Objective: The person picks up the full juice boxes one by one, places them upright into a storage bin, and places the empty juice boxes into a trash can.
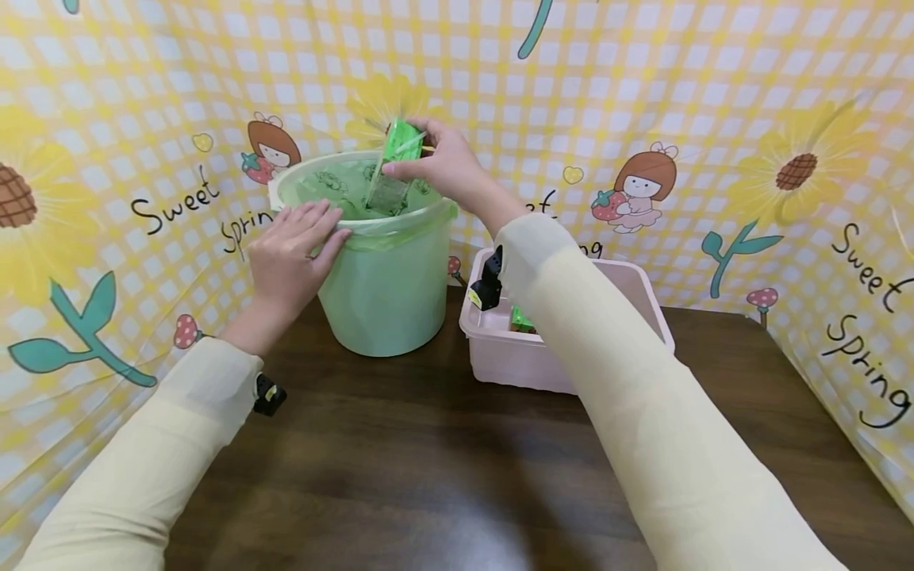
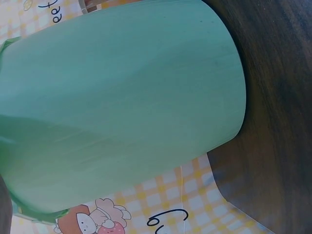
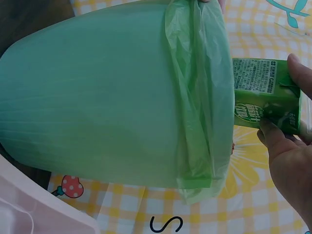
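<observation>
My right hand [image 1: 446, 162] holds a green drink carton [image 1: 405, 143], tilted over the mouth of a light green trash bin [image 1: 385, 285]. In the right wrist view, thumb and fingers pinch the upper part of the carton [image 3: 258, 92], with its printed side showing and its lower end behind the rim. My left hand [image 1: 289, 250] grips the bin's near left rim, thumb outside and fingers over the edge. A thin green bag [image 3: 195, 97] lines the bin and folds over the rim.
A pale pink tub [image 1: 524, 361] stands right of the bin, partly hidden by my right sleeve. Another green item [image 1: 522, 319] lies inside it. Both containers stand on a dark wooden table [image 1: 400, 460], with a yellow checked cloth [image 1: 500, 103] hanging behind and at the sides.
</observation>
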The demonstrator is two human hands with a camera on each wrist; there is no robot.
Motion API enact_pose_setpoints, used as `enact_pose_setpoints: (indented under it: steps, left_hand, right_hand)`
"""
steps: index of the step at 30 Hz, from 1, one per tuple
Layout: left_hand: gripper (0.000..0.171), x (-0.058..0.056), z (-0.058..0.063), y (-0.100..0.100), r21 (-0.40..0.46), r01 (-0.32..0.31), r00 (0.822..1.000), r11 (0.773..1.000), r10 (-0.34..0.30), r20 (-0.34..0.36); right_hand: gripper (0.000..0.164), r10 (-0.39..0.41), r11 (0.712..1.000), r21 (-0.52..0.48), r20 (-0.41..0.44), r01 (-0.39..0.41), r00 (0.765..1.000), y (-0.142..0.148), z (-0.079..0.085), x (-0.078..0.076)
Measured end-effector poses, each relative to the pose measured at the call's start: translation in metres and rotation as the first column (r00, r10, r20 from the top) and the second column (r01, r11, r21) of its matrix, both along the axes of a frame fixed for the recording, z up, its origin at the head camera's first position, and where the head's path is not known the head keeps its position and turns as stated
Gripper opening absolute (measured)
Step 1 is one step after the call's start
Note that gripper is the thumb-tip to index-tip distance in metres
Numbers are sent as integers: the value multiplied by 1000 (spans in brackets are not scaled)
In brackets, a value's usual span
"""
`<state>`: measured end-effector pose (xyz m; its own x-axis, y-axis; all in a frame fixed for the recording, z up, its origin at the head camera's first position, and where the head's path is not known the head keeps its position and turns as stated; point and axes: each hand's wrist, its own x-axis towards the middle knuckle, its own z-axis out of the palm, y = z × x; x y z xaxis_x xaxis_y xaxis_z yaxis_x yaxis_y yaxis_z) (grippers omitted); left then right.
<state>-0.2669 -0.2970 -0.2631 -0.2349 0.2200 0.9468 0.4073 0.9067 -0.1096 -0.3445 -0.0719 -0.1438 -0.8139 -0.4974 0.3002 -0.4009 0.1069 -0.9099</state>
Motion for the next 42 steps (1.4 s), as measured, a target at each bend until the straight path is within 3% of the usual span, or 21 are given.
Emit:
enact_pose_setpoints:
  steps: [9,22,30,42]
  left_hand:
    - [32,-1,0,1,-1,1,1000,1000,0,10]
    - [33,0,1,0,-3,-2,1000,1000,3,25]
    - [33,0,1,-1,3,-16,1000,1000,16,23]
    - [33,1,-1,-1,5,-21,1000,1000,21,24]
  right_hand:
    - [82,-27,996,84,-15,28,1000,-7,-5,-4]
    - [88,-49,964,261,-25,54,998,-12,-6,-5]
    - [88,-35,950,307,-90,61,995,-19,-10,-4]
    - [88,-16,944,327,-42,29,999,-20,-11,-3]
